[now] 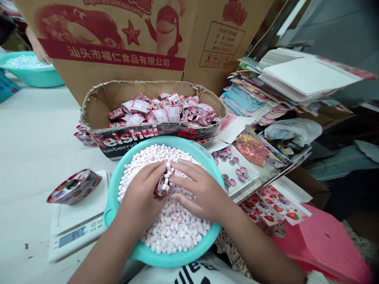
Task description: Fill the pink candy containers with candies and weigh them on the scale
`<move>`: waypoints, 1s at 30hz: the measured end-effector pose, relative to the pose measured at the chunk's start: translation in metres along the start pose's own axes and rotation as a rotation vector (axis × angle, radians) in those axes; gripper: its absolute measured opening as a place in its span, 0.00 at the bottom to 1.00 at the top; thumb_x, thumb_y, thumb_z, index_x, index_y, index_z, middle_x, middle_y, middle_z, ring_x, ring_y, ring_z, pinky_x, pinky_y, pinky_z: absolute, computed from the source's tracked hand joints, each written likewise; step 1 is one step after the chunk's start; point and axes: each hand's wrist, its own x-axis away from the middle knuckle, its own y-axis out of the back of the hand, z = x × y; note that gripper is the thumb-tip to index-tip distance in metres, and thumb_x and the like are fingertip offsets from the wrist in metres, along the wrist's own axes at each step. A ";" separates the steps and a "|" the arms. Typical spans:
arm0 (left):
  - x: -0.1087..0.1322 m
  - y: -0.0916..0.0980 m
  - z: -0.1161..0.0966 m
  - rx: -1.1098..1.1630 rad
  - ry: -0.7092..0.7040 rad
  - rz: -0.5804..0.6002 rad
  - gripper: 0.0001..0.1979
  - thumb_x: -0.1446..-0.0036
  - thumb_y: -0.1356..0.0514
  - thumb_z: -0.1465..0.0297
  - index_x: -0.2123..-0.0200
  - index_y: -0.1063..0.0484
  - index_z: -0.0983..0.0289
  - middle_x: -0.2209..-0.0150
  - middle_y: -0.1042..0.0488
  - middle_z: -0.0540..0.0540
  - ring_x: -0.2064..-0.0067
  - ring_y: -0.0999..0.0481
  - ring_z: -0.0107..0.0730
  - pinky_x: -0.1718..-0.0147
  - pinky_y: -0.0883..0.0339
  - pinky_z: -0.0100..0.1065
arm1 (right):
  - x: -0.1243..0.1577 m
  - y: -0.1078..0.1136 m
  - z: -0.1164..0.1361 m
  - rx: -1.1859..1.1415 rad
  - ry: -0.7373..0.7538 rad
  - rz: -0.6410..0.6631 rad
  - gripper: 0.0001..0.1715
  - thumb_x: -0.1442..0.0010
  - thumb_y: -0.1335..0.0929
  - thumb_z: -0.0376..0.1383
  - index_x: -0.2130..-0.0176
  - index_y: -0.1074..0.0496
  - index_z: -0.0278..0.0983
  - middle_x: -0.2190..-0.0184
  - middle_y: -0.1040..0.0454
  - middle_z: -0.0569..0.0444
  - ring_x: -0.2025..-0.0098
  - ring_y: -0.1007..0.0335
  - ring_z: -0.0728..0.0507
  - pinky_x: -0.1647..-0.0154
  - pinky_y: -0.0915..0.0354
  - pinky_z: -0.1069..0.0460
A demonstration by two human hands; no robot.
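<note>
A teal basin (118, 189) in front of me is heaped with small white and pink candies (174, 228). My left hand (142, 197) grips a small red printed candy container (162, 186) over the heap, its mouth tilted toward my right hand. My right hand (198, 189) rests on the candies with fingers curled, pushing a few of them against the container's opening. A second red container (74, 186) lies on a white digital scale (75, 221) to the left of the basin.
Behind the basin stands a cut-down cardboard box (97, 114) full of filled red containers (166, 110), in front of a tall printed carton (118, 39). Stacked paper and printed card sheets (281, 79) crowd the right. Another person's hand (38, 51) reaches over a far teal basin (35, 77).
</note>
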 end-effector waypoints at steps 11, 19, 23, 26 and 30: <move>0.000 -0.005 0.001 -0.168 -0.076 -0.074 0.31 0.49 0.41 0.84 0.40 0.34 0.68 0.43 0.26 0.67 0.42 0.25 0.49 0.43 0.26 0.49 | -0.001 -0.010 0.001 0.087 0.136 -0.159 0.11 0.33 0.32 0.38 0.55 0.24 0.35 0.50 0.22 0.46 0.47 0.27 0.40 0.43 0.33 0.42; 0.001 -0.005 0.005 -0.158 -0.072 -0.127 0.30 0.47 0.40 0.82 0.39 0.34 0.68 0.44 0.25 0.67 0.43 0.23 0.47 0.43 0.25 0.46 | -0.003 -0.010 -0.002 0.098 0.152 -0.137 0.17 0.32 0.34 0.39 0.46 0.27 0.35 0.42 0.27 0.45 0.40 0.33 0.37 0.40 0.36 0.41; -0.001 -0.004 0.004 -0.128 -0.059 -0.110 0.28 0.44 0.38 0.78 0.39 0.33 0.67 0.43 0.25 0.66 0.42 0.23 0.46 0.43 0.26 0.45 | -0.003 -0.010 -0.003 0.081 0.074 -0.194 0.11 0.31 0.34 0.39 0.60 0.25 0.36 0.59 0.22 0.48 0.54 0.28 0.40 0.48 0.33 0.41; -0.002 -0.004 0.002 -0.078 -0.061 -0.091 0.27 0.43 0.38 0.77 0.39 0.34 0.66 0.43 0.25 0.65 0.42 0.23 0.44 0.42 0.26 0.44 | -0.003 -0.010 -0.004 0.090 0.050 -0.203 0.16 0.31 0.33 0.41 0.49 0.26 0.35 0.47 0.25 0.44 0.44 0.31 0.38 0.43 0.35 0.40; -0.002 -0.003 0.002 -0.048 -0.078 -0.073 0.26 0.43 0.37 0.77 0.40 0.33 0.67 0.45 0.23 0.65 0.44 0.22 0.43 0.45 0.25 0.42 | -0.001 -0.009 -0.004 0.084 0.043 -0.233 0.11 0.31 0.34 0.38 0.60 0.25 0.35 0.57 0.21 0.46 0.52 0.27 0.40 0.46 0.33 0.42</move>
